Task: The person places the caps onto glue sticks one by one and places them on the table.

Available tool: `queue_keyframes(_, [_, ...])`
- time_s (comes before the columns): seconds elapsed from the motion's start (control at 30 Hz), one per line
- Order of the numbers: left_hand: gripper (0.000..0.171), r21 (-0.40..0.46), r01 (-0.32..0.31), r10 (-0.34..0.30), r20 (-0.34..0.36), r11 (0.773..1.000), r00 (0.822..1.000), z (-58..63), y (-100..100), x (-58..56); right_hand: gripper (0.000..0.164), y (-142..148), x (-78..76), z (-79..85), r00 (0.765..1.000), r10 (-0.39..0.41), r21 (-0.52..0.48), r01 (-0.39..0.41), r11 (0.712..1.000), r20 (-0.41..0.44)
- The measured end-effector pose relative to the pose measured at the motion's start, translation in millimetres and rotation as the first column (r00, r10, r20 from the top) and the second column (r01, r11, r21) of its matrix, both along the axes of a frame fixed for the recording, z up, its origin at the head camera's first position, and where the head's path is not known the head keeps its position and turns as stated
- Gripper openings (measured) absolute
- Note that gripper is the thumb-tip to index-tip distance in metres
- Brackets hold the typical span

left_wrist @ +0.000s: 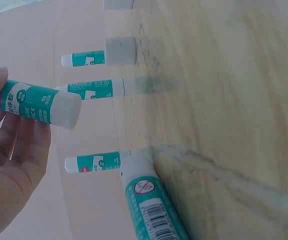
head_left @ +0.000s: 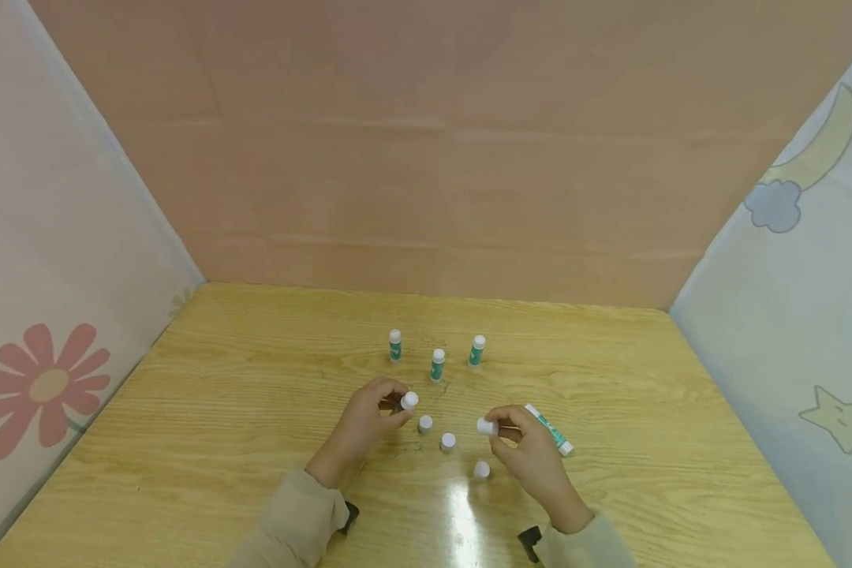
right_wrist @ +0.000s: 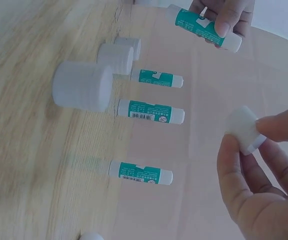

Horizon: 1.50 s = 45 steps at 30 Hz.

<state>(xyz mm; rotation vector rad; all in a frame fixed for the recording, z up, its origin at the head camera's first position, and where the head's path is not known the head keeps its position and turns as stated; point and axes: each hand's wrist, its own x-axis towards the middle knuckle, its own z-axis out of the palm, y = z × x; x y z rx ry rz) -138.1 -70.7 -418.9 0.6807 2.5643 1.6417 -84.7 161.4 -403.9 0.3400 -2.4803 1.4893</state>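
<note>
My left hand (head_left: pixel 362 422) grips a green-and-white glue stick (left_wrist: pixel 28 103), held above the table and tilted, with one white end pointing away from the palm. In my right hand (head_left: pixel 538 461), thumb and fingers pinch a short white cap (right_wrist: pixel 244 130) in the air. Between the hands stand three more white caps on the table: one cap (head_left: pixel 425 424) near the left hand, a middle cap (head_left: pixel 448 442), and a nearer cap (head_left: pixel 482 470). A further glue stick (head_left: pixel 550 430) lies on its side beside the right hand, partly hidden by it.
Beyond the hands, three glue sticks stand upright: a left one (head_left: pixel 395 347), a middle one (head_left: pixel 437 367) and a right one (head_left: pixel 476 352). The wooden table (head_left: pixel 255 371) meets a plain back screen (head_left: pixel 426 197). Patterned cloth walls border both sides.
</note>
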Motion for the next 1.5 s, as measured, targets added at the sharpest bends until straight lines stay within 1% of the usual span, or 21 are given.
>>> queue_keyframes(0.23, [0.016, -0.023, 0.034, -0.035, -0.058, 0.999, 0.998, -0.9, 6, 5.3, 0.029, -2, 0.4, 0.9, 1.0, 0.027, -0.022, -0.027, 0.999, 0.005])
queue_keyframes(0.37, [0.017, -0.038, 0.049, -0.052, -0.091, 0.998, 0.994, -0.1, 9, 8.4, 0.028, -3, 0.5, 1.8, 0.998, 0.054, -0.034, -0.055, 0.998, -0.023])
queue_keyframes(0.47, [0.017, -0.072, 0.058, -0.068, -0.144, 0.996, 0.987, 1.2, 12, 10.9, 0.029, -4, 0.8, 2.7, 0.996, 0.074, -0.044, -0.077, 0.996, -0.054])
queue_keyframes(0.57, [0.015, -0.118, 0.059, -0.08, -0.175, 0.991, 0.981, 3.3, 15, 13.0, 0.028, -5, 1.0, 3.8, 0.993, 0.087, -0.044, -0.09, 0.995, -0.077])
queue_keyframes(0.7, [0.014, -0.179, 0.058, -0.089, -0.172, 0.982, 0.981, 6.4, 18, 15.2, 0.027, -6, 1.6, 5.9, 0.991, 0.103, -0.057, -0.108, 0.993, -0.082])
queue_keyframes(0.83, [0.016, -0.22, 0.077, -0.119, -0.187, 0.972, 0.975, 8.1, 21, 17.4, 0.025, -7, 3.5, 7.6, 0.987, 0.129, -0.069, -0.136, 0.988, -0.099])
queue_keyframes(0.93, [0.018, -0.225, 0.088, -0.134, -0.197, 0.97, 0.971, 7.4, 21, 19.1, 0.023, -8, 4.7, 7.8, 0.981, 0.15, -0.074, -0.16, 0.984, -0.121])
queue_keyframes(1.1, [0.018, -0.206, 0.099, -0.142, -0.208, 0.973, 0.968, 4.5, 22, 20.4, 0.024, -9, 5.6, 6.5, 0.968, 0.198, -0.067, -0.211, 0.975, -0.154])
queue_keyframes(1.17, [0.019, -0.203, 0.105, -0.15, -0.224, 0.974, 0.963, 4.3, 22, 20.7, 0.024, -10, 5.4, 5.7, 0.959, 0.223, -0.053, -0.235, 0.971, -0.174])
queue_keyframes(1.33, [0.019, -0.199, 0.115, -0.165, -0.255, 0.973, 0.953, 5.1, 22, 21.7, 0.022, -11, 5.5, 4.9, 0.951, 0.257, -0.046, -0.268, 0.962, -0.17])
queue_keyframes(1.5, [0.018, -0.217, 0.117, -0.177, -0.279, 0.969, 0.944, 5.2, 23, 22.1, 0.021, -15, 5.4, 5.7, 0.943, 0.277, -0.027, -0.287, 0.958, -0.182])
